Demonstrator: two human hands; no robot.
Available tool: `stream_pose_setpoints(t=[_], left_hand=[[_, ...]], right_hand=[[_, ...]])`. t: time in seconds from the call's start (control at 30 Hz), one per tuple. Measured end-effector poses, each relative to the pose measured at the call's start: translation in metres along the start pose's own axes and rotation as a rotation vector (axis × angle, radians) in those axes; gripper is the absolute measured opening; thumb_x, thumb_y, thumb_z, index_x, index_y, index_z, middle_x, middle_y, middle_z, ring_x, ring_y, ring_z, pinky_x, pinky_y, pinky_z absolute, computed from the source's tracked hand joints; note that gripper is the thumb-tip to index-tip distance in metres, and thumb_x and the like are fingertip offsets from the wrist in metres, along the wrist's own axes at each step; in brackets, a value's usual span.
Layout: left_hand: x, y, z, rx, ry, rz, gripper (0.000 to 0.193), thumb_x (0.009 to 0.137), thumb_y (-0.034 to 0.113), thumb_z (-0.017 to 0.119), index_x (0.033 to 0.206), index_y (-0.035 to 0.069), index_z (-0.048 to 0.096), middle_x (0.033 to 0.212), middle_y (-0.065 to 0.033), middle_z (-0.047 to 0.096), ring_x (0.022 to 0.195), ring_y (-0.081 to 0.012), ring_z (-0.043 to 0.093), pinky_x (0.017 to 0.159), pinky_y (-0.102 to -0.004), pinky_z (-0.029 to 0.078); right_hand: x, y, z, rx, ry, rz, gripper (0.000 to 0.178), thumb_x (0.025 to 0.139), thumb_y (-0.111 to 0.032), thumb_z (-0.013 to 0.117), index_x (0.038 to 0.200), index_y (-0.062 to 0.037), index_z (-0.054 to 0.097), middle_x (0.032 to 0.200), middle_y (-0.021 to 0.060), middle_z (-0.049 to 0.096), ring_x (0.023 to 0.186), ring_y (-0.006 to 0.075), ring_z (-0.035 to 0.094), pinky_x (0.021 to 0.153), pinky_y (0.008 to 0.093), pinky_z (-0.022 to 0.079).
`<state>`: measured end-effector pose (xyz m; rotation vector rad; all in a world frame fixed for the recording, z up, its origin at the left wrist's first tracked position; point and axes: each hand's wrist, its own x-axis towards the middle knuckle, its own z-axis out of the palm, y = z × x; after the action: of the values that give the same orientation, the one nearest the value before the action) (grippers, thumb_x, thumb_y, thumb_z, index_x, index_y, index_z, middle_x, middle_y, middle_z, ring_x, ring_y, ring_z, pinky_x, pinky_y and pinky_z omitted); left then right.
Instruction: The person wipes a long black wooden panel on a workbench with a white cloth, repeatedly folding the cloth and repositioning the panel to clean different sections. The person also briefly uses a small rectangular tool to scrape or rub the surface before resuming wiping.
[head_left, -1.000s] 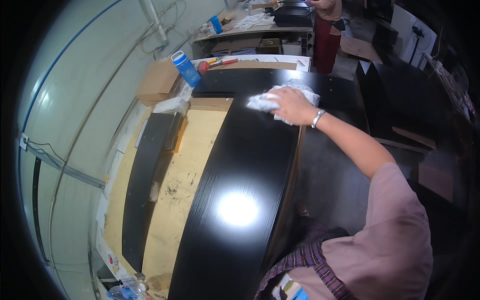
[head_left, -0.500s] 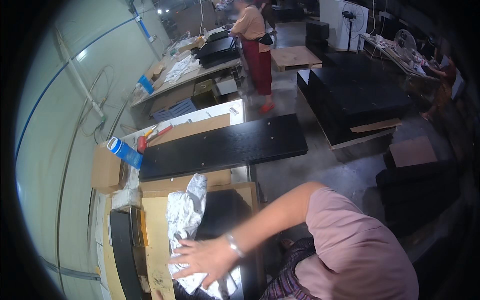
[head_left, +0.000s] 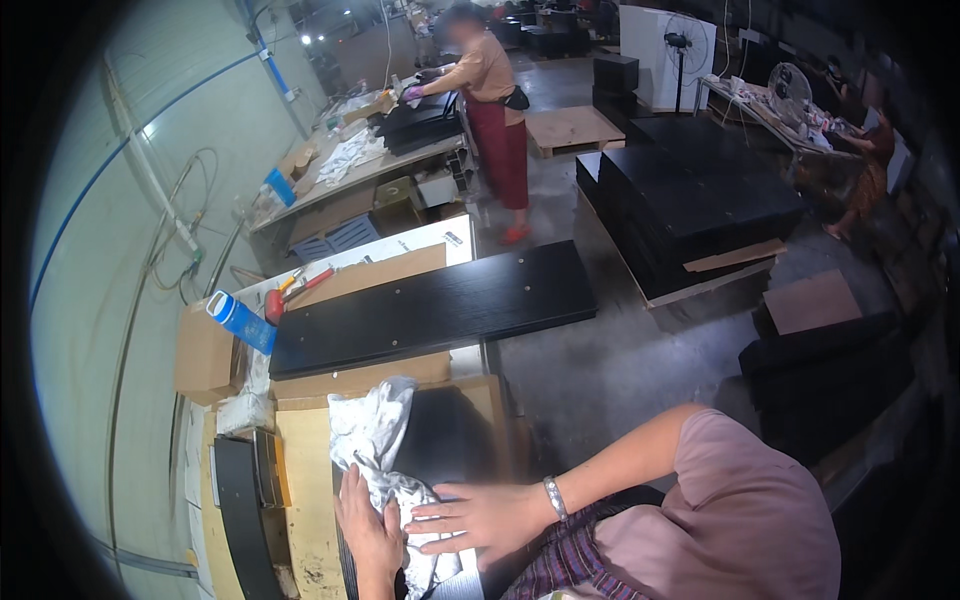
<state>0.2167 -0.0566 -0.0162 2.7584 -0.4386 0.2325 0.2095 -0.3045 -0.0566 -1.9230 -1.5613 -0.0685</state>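
Observation:
A crumpled white cloth [head_left: 370,420] with faint dark marks lies over a black panel [head_left: 455,435] on the near workbench. Flat on the cloth's lower part, my right hand [head_left: 478,520] has its fingers spread; a silver bracelet is on that wrist. Close beside it, my left hand [head_left: 368,522] rests along the cloth's left edge, fingers stretched out and thumb apart. Neither hand grips the cloth. Beyond them, a long black board [head_left: 430,310] with small round holes lies across the bench on cardboard.
A blue bottle [head_left: 240,320] and a red-headed mallet [head_left: 275,303] lie beside the long board. Narrow black strips [head_left: 245,510] are at the left. Black panels [head_left: 700,200] are stacked on a pallet at the right. A co-worker [head_left: 490,100] stands at the farther bench.
My left hand has come onto the cloth from the lower edge. My right hand has shifted right, and the cloth is bunched differently. The whole view has tilted slightly.

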Motion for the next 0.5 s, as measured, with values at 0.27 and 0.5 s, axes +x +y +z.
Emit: stream_pose_setpoints(t=[0.27, 0.5], left_hand=[[-0.125, -0.026, -0.020, 0.010, 0.042, -0.278, 0.065, 0.106, 0.035, 0.055, 0.155, -0.003, 0.037, 0.157, -0.0287, 0.040, 0.148, -0.0414, 0.036, 0.123, -0.0474, 0.026], [-0.126, 0.063, -0.082, -0.377, -0.043, -1.006, 0.073, 0.108, 0.035, 0.053, 0.161, -0.002, 0.020, 0.167, -0.0265, 0.022, 0.155, -0.0363, 0.023, 0.127, -0.0423, 0.018]], right_hand=[[-0.026, -0.009, 0.013, -0.066, 0.062, -0.059, 0.067, 0.090, -0.029, 0.070, 0.151, -0.0134, 0.048, 0.164, 0.0107, 0.036, 0.155, 0.0305, 0.028, 0.125, 0.0601, 0.019], [-0.038, -0.005, 0.032, -0.133, 0.271, -0.216, 0.061, 0.086, -0.018, 0.070, 0.144, -0.0027, 0.054, 0.158, 0.0154, 0.044, 0.150, 0.0333, 0.037, 0.122, 0.0584, 0.028]])
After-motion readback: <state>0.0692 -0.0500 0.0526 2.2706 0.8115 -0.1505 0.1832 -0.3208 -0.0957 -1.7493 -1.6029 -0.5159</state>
